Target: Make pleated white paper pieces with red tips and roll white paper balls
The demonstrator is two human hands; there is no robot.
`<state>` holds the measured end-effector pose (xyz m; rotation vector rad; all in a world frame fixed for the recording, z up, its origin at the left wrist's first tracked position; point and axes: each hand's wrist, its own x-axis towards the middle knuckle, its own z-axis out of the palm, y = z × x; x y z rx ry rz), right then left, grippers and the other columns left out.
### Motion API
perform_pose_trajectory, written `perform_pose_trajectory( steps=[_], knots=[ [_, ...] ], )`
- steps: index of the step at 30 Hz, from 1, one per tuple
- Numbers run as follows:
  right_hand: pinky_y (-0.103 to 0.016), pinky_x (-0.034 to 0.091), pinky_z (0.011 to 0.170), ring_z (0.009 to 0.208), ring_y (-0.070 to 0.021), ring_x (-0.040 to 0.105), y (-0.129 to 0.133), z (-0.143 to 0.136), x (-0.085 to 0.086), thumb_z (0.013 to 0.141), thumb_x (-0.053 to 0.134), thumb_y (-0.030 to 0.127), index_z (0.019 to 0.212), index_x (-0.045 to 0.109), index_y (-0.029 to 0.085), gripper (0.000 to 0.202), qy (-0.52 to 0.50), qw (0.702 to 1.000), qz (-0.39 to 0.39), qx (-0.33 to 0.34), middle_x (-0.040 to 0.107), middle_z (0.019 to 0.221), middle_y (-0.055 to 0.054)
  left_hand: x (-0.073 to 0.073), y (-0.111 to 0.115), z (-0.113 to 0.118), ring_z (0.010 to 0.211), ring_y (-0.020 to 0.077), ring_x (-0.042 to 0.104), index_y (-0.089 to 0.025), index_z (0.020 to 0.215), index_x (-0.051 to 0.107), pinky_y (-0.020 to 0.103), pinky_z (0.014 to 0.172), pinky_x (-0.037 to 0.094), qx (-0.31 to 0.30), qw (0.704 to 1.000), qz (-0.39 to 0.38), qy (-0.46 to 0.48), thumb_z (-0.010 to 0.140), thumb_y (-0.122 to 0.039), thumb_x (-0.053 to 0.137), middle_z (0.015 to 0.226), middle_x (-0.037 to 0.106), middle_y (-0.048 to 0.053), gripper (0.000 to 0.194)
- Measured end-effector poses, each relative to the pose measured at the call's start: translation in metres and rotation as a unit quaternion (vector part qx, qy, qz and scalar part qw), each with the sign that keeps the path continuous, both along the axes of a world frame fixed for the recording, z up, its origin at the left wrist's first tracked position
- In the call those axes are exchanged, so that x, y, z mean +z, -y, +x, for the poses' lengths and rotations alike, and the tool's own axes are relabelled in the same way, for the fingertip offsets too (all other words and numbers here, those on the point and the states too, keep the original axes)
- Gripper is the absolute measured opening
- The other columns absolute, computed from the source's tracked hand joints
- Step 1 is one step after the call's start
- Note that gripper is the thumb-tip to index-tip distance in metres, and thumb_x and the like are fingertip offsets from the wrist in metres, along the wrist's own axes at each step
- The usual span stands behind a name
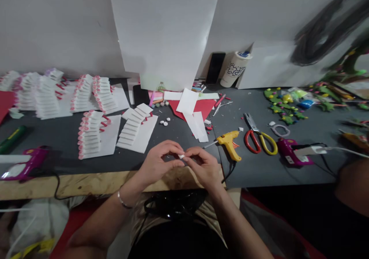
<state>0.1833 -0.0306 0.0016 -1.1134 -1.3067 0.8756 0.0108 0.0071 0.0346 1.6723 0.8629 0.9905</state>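
A small white piece (181,156) is pinched between the fingertips of both hands, just above the front edge of the dark table. My left hand (161,160) holds it from the left, and my right hand (202,165) touches it from the right. Beyond the hands lie several small white lumps (165,122). A stepped white paper piece (133,125) on a white card is to the left of them. The yellow glue gun (229,143) rests right of my right hand. White strips (198,126) lie partly over red paper (205,108).
Red-and-yellow scissors (253,132), a purple power strip (291,153) and green decorations (284,105) sit on the right. More stepped pieces (91,134) line the left. A patterned cup (235,70) stands behind. A person's arm (353,182) is at the right edge.
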Motion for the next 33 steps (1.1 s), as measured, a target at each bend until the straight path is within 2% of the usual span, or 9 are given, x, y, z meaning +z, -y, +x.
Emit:
perform_pose_trajectory(
  steps=[3, 7, 11, 16, 21, 26, 33],
  knots=[
    [-0.026, 0.055, 0.069, 0.073, -0.0150, 0.069, 0.004, 0.004, 0.003, 0.083, 0.069, 0.023, 0.080, 0.070, 0.023, 0.004, 0.041, 0.998, 0.019, 0.032, 0.073, 0.077, -0.001, 0.000, 0.010, -0.001, 0.085, 0.0163, 0.066, -0.021, 0.080, 0.073, 0.030, 0.082, 0.053, 0.033, 0.999, 0.024, -0.022, 0.079, -0.026, 0.076, 0.090, 0.073, 0.005, 0.006],
    [-0.027, 0.056, 0.068, 0.074, -0.0161, 0.070, 0.009, 0.007, 0.005, 0.084, 0.069, 0.023, 0.081, 0.071, 0.023, 0.004, 0.043, 0.997, -0.009, 0.062, 0.075, 0.078, -0.002, -0.003, 0.017, -0.006, 0.084, 0.0166, 0.068, -0.022, 0.092, 0.073, 0.029, 0.078, 0.054, 0.028, 0.997, 0.027, -0.065, 0.082, -0.027, 0.073, 0.091, 0.075, 0.005, 0.011],
    [-0.025, 0.056, 0.065, 0.070, -0.0143, 0.069, 0.012, 0.002, -0.002, 0.081, 0.072, 0.025, 0.081, 0.067, 0.023, 0.005, 0.001, 1.000, -0.019, 0.025, 0.072, 0.076, -0.001, -0.007, 0.021, -0.007, 0.084, 0.0157, 0.070, -0.023, 0.103, 0.071, 0.026, 0.074, 0.054, 0.041, 0.995, 0.055, -0.079, 0.083, -0.025, 0.072, 0.094, 0.077, 0.005, 0.020],
    [-0.028, 0.058, 0.070, 0.076, -0.0150, 0.069, 0.016, -0.003, -0.012, 0.080, 0.075, 0.028, 0.084, 0.059, 0.023, 0.017, -0.031, 0.999, 0.000, -0.012, 0.067, 0.079, -0.001, -0.012, 0.027, -0.005, 0.086, 0.0160, 0.070, -0.023, 0.111, 0.069, 0.028, 0.080, 0.055, 0.051, 0.991, 0.101, -0.067, 0.084, -0.026, 0.072, 0.097, 0.077, 0.005, 0.027],
    [-0.028, 0.058, 0.071, 0.077, -0.0149, 0.070, 0.022, 0.003, -0.010, 0.084, 0.071, 0.025, 0.090, 0.061, 0.024, 0.012, 0.040, 0.999, 0.020, 0.010, 0.069, 0.082, -0.001, -0.015, 0.030, -0.006, 0.086, 0.0154, 0.070, -0.025, 0.112, 0.070, 0.028, 0.081, 0.056, 0.061, 0.988, 0.125, -0.068, 0.087, -0.026, 0.070, 0.095, 0.077, 0.004, 0.025],
    [-0.028, 0.057, 0.068, 0.074, -0.0158, 0.070, 0.024, 0.008, 0.002, 0.085, 0.070, 0.021, 0.087, 0.063, 0.026, 0.008, 0.146, 0.987, 0.061, -0.005, 0.073, 0.080, -0.001, -0.016, 0.031, -0.007, 0.085, 0.0153, 0.071, -0.027, 0.110, 0.072, 0.028, 0.082, 0.056, 0.046, 0.985, 0.136, -0.096, 0.088, -0.027, 0.068, 0.098, 0.078, 0.003, 0.022],
    [-0.026, 0.056, 0.069, 0.073, -0.0141, 0.069, 0.025, 0.013, 0.019, 0.093, 0.059, 0.019, 0.082, 0.063, 0.026, 0.014, 0.232, 0.966, 0.108, 0.034, 0.074, 0.080, 0.001, -0.007, 0.027, -0.008, 0.088, 0.0156, 0.072, -0.029, 0.110, 0.073, 0.025, 0.082, 0.058, -0.005, 0.970, 0.211, -0.123, 0.090, -0.020, 0.063, 0.098, 0.078, 0.003, 0.024]
  ],
)
